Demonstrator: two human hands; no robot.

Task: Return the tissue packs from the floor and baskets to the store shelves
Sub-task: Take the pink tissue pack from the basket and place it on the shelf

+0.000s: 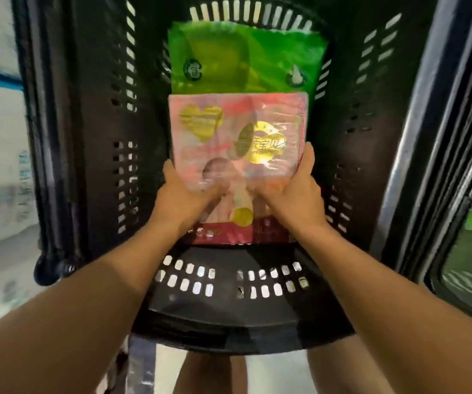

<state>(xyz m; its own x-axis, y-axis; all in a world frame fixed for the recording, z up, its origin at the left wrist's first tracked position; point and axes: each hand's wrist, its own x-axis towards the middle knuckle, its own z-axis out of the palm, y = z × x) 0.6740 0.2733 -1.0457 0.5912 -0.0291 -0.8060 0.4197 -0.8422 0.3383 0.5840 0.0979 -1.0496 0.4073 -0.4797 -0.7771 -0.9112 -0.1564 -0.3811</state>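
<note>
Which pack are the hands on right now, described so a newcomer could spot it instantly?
Look inside the black slotted basket that fills the view. Two packs lie in it: a green pack at the far end and a pink pack nearer the person. It is the pink pack, gripped by the left hand and right hand, marked by gold heart and gold oval logos.

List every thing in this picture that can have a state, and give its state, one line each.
Pink pack: in the basket, gripped at both sides.
Green pack: lying in the basket, beyond the pink pack, untouched.
Black basket: holds both packs.
Left hand: grips the pink pack.
Right hand: grips the pink pack.
</note>
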